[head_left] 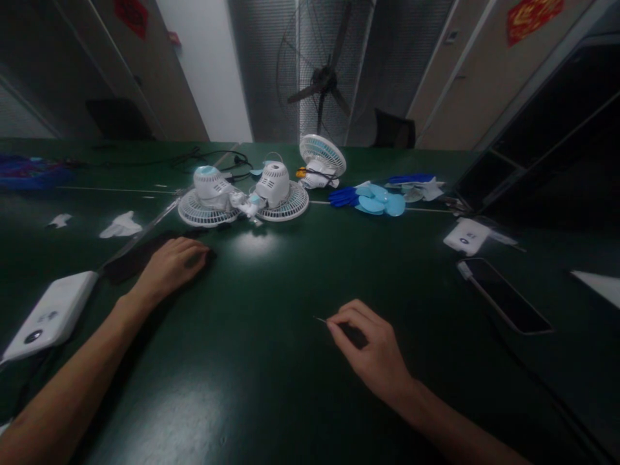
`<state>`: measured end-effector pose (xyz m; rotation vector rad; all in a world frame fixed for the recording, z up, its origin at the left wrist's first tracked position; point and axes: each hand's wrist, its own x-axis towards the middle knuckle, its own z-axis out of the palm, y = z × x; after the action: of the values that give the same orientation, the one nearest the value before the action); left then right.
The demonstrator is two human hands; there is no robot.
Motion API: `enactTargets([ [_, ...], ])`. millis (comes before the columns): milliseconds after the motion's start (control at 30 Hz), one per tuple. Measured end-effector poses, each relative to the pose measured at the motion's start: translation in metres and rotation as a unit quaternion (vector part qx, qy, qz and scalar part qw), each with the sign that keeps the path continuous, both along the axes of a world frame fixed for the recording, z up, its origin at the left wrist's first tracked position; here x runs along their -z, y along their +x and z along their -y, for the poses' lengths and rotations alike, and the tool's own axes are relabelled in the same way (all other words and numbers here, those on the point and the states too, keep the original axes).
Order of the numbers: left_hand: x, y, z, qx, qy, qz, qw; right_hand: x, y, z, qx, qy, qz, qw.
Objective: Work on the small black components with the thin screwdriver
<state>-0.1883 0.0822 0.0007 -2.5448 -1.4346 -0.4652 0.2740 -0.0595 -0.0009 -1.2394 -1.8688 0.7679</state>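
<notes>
My right hand [371,345] hovers over the green table [261,290], thumb and forefinger pinched on a thin metal pin-like piece [320,319] that points left. At the left, my left hand [174,268] rests low over the tabletop with its fingers curled toward the thumb. Something dark shows at its fingertips, too dim to make out. Beside that wrist lies a flat black object [133,258]. Beyond my left hand, two small white fans lie grille down, a left fan [208,197] and a middle fan [276,194]. A third fan [322,158] stands tilted behind them.
Light blue fan blades [380,200] and blue gloves [343,196] lie at the back right. A phone [504,294] and a white power bank [467,236] are on the right, another power bank [51,313] on the left. Crumpled white scraps [121,225] lie back left.
</notes>
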Motion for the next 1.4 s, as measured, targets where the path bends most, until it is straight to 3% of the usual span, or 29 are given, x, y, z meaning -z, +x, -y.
enactTargets([
  [300, -0.004, -0.001, 0.004, 0.018, -0.06, 0.028, 0.998, -0.003, 0.0, 0.001, 0.003, 0.002, 0.0, 1.0],
  [633, 0.012, -0.005, -0.005, -0.088, -0.117, 0.187, 0.971, -0.004, 0.0, 0.001, -0.004, 0.003, -0.005, 1.0],
  [1000, 0.013, 0.001, -0.009, -0.066, -0.077, 0.204, 0.974, 0.0, 0.0, -0.001, -0.011, 0.011, 0.005, 1.0],
  [1233, 0.011, -0.001, -0.004, -0.133, -0.089, 0.224, 0.961, -0.001, 0.0, 0.001, -0.011, 0.006, 0.0, 1.0],
  [1400, 0.01, -0.003, -0.005, -0.131, -0.115, 0.298, 0.938, -0.002, 0.0, 0.001, -0.012, 0.001, -0.006, 1.0],
])
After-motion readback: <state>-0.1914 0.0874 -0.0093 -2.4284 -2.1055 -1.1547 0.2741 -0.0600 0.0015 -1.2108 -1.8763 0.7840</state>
